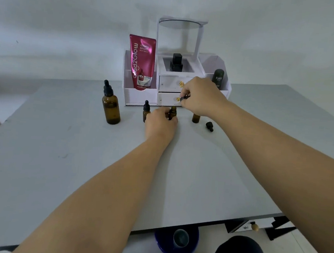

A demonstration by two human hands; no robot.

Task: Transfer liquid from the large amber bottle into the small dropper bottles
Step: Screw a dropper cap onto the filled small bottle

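Grey tabletop (59, 158), white wall behind.
- Large amber glass bottle (111, 110), black dropper top: upright, ten o'clock of left hand (160, 123).
- Left hand: fingers curled round small uncapped amber bottle (173, 112), standing.
- Right hand (200, 97), one o'clock: fingertips pinch black dropper cap (185, 98).
- Capped small amber bottle (146, 110): eleven o'clock.
- Second uncapped amber bottle (196, 118), loose dropper cap (209, 126): three o'clock.

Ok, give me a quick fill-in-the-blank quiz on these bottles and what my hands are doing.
1. The large amber bottle stands to the ____ of the left hand, which grips a small open bottle.
2. The right hand pinches a dropper cap coloured ____.
3. Of the small bottles, only ____ wears its cap: the leftmost bottle.
Missing words: left; black; one.
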